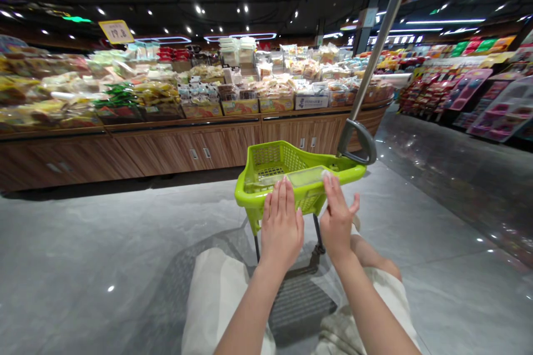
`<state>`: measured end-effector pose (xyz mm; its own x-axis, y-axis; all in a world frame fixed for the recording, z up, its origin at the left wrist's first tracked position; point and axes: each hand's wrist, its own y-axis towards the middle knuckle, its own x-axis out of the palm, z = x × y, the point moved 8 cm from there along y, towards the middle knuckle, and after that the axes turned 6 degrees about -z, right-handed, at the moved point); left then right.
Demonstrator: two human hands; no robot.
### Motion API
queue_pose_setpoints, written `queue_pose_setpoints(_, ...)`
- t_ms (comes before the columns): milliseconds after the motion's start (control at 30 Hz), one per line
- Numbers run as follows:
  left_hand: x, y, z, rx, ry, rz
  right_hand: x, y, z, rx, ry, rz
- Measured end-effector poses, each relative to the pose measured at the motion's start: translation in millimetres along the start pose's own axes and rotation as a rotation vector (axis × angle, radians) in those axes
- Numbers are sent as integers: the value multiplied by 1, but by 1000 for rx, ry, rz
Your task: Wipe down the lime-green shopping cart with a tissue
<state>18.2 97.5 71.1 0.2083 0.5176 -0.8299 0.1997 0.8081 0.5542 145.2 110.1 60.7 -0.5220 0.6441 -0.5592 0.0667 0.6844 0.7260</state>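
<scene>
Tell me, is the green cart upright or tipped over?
Upright: the green cart stands on its dark legs, its open top facing up.

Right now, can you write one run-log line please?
left hand: at near edge of green cart; right hand: same edge, farther right; wooden counter: beyond cart

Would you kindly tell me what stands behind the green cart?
Behind the green cart stands a wooden counter bearing packaged goods; the cart covers part of the counter's lower front.
</scene>
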Motion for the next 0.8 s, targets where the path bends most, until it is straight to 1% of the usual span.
queue_pose_setpoints(67,1,0,0,4,14,-2,7,-7,-29,-165,2,-79)
queue_pose_setpoints(100,1,0,0,7,20,-4,10,-10,-39,-233,9,-109)
queue_pose_setpoints(133,0,-1,-1,12,24,-7,11,-12,-41,-273,13,-127)
queue_pose_setpoints(167,0,-1,-1,15,25,-10,10,-12,-37,-276,13,-123)
queue_pose_setpoints(200,0,-1,-1,18,22,-13,8,-9,-27,-242,8,-103)
queue_pose_setpoints(300,-2,-1,-1,21,8,-9,-3,4,21,-18,-5,13)
queue_pose_setpoints(333,-2,-1,-1,19,4,-5,-6,6,34,48,-2,48)
queue_pose_setpoints(367,-2,-1,-1,15,1,-1,-8,8,40,91,3,70)
queue_pose_setpoints(400,-2,0,0,12,-1,2,-8,8,41,106,7,77)
queue_pose_setpoints(467,-2,0,0,7,-2,3,-4,6,23,47,12,49)
queue_pose_setpoints(567,-1,0,1,6,11,-3,8,-6,-24,-196,47,-67)
queue_pose_setpoints(600,-1,-1,1,8,17,-6,10,-10,-35,-272,61,-98)
queue_pose_setpoints(633,-1,-1,0,9,23,-10,12,-12,-41,-319,68,-117)
queue_pose_setpoints(667,-1,-1,0,11,26,-14,12,-13,-39,-330,67,-123)
queue_pose_setpoints(700,-1,-1,0,14,26,-18,11,-11,-32,-305,57,-113)
queue_pose_setpoints(800,-2,-1,0,14,14,-22,2,-1,7,-115,15,-21)
